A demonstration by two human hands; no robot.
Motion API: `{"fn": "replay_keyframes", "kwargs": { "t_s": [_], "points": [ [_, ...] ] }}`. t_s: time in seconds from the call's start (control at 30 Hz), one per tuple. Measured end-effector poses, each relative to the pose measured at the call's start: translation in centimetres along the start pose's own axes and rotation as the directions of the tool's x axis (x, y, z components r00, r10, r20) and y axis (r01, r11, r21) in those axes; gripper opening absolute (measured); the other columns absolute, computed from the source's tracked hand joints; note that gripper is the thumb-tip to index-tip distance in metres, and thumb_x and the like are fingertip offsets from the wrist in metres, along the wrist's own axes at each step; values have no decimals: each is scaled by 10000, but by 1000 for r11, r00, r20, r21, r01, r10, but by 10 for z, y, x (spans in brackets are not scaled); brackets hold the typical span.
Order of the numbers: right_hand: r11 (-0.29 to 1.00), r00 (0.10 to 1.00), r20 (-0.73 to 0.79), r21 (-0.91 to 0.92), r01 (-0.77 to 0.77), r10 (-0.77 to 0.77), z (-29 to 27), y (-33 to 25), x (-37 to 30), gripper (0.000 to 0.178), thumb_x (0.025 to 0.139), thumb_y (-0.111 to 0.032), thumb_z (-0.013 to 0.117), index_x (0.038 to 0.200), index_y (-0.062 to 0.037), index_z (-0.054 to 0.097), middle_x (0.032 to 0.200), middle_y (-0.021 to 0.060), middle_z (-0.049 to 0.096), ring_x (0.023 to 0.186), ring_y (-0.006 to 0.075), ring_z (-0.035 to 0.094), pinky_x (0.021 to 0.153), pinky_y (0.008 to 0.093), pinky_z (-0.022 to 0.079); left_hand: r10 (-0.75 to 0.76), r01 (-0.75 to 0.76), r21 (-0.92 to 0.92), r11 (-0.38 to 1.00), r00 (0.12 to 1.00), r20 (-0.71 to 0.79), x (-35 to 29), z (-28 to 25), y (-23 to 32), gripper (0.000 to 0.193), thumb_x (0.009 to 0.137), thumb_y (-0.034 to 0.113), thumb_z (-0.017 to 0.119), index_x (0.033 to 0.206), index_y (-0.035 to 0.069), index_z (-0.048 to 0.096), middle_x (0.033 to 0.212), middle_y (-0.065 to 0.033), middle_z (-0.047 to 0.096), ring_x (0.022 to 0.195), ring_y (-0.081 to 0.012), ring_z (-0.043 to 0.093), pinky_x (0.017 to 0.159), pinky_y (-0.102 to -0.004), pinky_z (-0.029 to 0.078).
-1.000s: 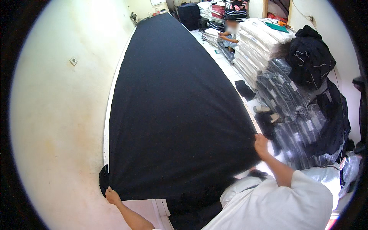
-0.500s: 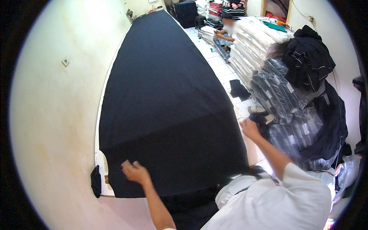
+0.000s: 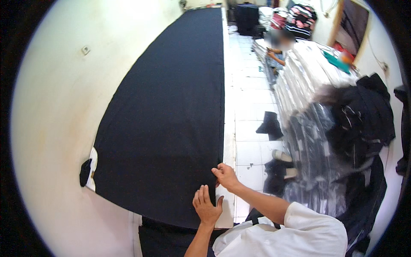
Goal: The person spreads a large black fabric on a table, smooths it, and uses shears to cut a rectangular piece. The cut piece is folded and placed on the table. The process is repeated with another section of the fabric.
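Observation:
A long sheet of black fabric (image 3: 162, 107) lies spread over a white table (image 3: 230, 141). Along the right edge of the cloth, my right hand (image 3: 225, 177) pinches its border between thumb and fingers. Just nearer to me, my left hand (image 3: 207, 208) rests flat on the near right corner, fingers stretched forward and thumb held apart. Part of the cloth's near end hangs over the table's front edge. A small dark cloth piece (image 3: 85, 172) sits at the table's left side by the wall.
Right of the table runs a white tiled floor (image 3: 249, 128) with black scraps (image 3: 270, 125) and shoes (image 3: 282, 156). Beyond are plastic-wrapped dark garments (image 3: 310, 145), white stacked bundles (image 3: 306, 70) and a black cloth heap (image 3: 361, 113). Another person (image 3: 278, 55) sits by the stacks.
My hands, formerly apart over the left of the cloth and beside its right edge, have come together at that edge. My right hand has taken hold of the fabric. The view has turned.

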State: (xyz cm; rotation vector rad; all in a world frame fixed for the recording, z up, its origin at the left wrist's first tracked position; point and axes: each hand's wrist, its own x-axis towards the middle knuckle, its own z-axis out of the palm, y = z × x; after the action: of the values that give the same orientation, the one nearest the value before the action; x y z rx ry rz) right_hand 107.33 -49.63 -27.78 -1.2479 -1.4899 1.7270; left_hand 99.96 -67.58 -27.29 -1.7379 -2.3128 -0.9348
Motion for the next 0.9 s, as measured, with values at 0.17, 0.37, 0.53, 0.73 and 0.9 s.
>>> {"fn": "replay_keyframes", "kwargs": {
  "t_s": [0.17,0.37,0.53,0.73,0.9],
  "points": [
    [940,911,377,217,-265,170,-18,-45,9,256,1098,-183,675,974,-1,545,726,148,667,628,273,746,509,385,617,-142,182,134,974,954,-264,33,1,27,321,860,-49,691,1152,48,780,963,-104,673,888,-325,699,787,-426,604],
    [760,868,213,-421,496,-449,-64,-93,110,171,912,-35,653,1024,-63,780,1002,184,792,988,402,744,867,489,594,-182,254,124,959,891,-417,70,-55,24,337,796,-61,806,1113,52,825,929,-87,657,853,-284,682,744,-398,576],
    [113,477,426,-643,757,-769,-79,-105,183,374,1089,-280,601,1395,-92,706,1499,220,631,1479,417,502,1245,526,377,-283,344,24,939,808,-516,96,-77,39,328,833,-65,851,1138,55,845,922,-88,639,822,-228,638,723,-345,550],
    [-77,510,665,-646,760,-545,-90,-86,152,528,1141,-408,492,1530,-68,599,1679,234,443,1625,456,283,1343,610,134,-183,307,148,940,822,-538,96,-70,52,351,803,-38,872,1131,86,859,917,-61,639,807,-229,614,710,-351,517],
    [850,561,791,454,-269,-244,-80,-138,199,396,955,-130,740,1335,-42,672,1329,191,722,1252,314,693,1077,470,557,-205,347,156,925,798,-566,88,-63,59,384,739,-61,826,1075,116,877,842,-15,630,752,-221,609,669,-358,515]
  ]
}}
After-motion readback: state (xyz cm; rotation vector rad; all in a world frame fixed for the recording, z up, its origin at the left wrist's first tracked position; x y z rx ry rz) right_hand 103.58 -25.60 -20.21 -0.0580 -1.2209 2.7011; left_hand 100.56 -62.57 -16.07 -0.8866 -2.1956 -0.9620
